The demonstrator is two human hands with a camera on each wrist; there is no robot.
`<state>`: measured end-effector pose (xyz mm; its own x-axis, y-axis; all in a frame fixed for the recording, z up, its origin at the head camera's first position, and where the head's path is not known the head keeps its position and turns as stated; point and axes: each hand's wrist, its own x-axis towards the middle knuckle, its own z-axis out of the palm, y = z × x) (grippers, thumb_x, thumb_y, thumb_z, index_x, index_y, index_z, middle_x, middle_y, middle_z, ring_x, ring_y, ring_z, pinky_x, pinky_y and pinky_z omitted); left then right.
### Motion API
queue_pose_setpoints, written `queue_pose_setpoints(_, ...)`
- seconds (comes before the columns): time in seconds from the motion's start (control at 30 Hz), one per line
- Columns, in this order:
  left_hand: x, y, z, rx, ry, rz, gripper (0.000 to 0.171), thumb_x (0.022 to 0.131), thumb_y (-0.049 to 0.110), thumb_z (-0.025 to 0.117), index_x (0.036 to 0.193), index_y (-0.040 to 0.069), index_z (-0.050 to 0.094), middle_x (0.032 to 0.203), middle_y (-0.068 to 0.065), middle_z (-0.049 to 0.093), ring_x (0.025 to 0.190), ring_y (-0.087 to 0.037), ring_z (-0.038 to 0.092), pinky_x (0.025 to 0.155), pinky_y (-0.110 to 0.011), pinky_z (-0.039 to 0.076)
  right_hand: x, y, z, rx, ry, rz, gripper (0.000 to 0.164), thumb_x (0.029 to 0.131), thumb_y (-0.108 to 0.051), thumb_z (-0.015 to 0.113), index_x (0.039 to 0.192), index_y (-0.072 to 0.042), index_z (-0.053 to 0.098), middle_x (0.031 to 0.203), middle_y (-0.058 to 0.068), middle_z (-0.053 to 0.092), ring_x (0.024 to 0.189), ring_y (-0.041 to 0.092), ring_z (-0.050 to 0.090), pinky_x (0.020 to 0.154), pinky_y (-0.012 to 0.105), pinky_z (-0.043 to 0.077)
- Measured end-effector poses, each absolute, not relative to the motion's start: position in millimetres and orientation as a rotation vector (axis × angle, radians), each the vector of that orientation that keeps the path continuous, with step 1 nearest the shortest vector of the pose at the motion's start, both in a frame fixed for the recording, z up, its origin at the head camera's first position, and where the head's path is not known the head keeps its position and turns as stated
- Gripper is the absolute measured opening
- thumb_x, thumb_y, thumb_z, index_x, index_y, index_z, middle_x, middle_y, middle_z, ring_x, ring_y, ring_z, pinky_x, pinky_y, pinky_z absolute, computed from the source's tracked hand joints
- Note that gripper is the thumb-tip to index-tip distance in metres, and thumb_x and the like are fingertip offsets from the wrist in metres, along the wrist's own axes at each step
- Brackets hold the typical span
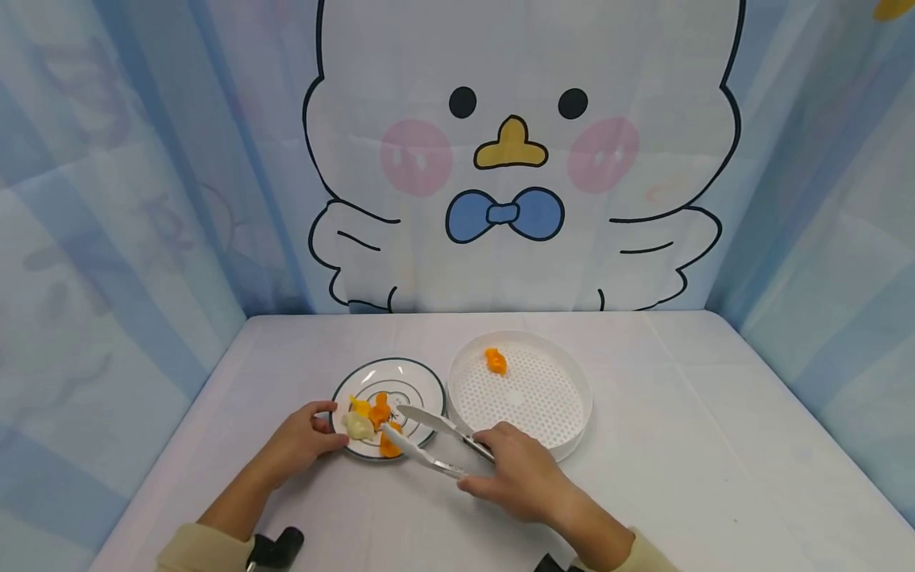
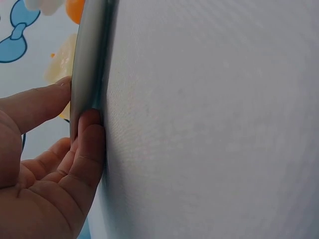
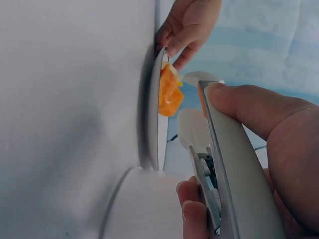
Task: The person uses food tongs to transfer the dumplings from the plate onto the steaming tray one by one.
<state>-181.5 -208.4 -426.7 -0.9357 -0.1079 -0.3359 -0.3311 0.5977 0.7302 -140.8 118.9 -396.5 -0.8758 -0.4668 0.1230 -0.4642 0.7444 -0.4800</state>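
Observation:
My left hand point(image 1: 303, 437) holds a white plate point(image 1: 422, 383) with a dark rim line by its left edge, thumb over the rim and fingers beneath it in the left wrist view. On the plate lie several small dumpling-shaped pieces: a yellow one point(image 1: 360, 406), a cream one point(image 1: 358, 426), and orange ones point(image 1: 380, 411). In my right hand point(image 1: 522, 473) is a pair of tongs point(image 1: 438, 423) with pale heads. Their tips stand apart over the plate's right half, one head overlapping the nearest orange piece in the head view. Nothing shows between them.
Right of the plate, close beside it, stands a round white steamer tray point(image 1: 557, 389) with a perforated base and a raised wall. One orange dumpling-shaped piece point(image 1: 496, 361) lies near its far left side. A white-covered table point(image 1: 679, 445) meets a printed curtain point(image 1: 515, 270) behind.

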Motion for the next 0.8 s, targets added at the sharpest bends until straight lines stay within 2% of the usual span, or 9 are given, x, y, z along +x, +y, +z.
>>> queue_pose_setpoints(0.53, -181, -209, -429, -0.367, 2.577, 1.256, 0.068, 0.087, 0.018, 0.079, 0.143, -0.001, 0.045, 0.102, -0.016, 0.053, 0.091, -0.028, 0.052, 0.076, -0.032, 0.049, -134, 103, -403, -0.769, 2.932, -0.71, 0.058, 0.077, -0.043, 0.082, 0.115, -0.002, 0.068, 0.091, -0.003, 0.055, 0.073, 0.011, 0.048, 0.064, 0.029, 0.043)
queue_pose_setpoints(0.8, -182, -209, -428, -0.359, 2.57, 1.262, 0.069, 0.087, 0.018, 0.078, 0.143, -0.002, 0.044, 0.102, -0.016, 0.053, 0.092, -0.028, 0.051, 0.075, -0.031, 0.047, -134, 102, -401, -0.742, 2.978, -0.629, 0.058, 0.078, -0.042, 0.081, 0.115, -0.001, 0.068, 0.093, 0.002, 0.057, 0.071, 0.014, 0.048, 0.061, 0.03, 0.042)
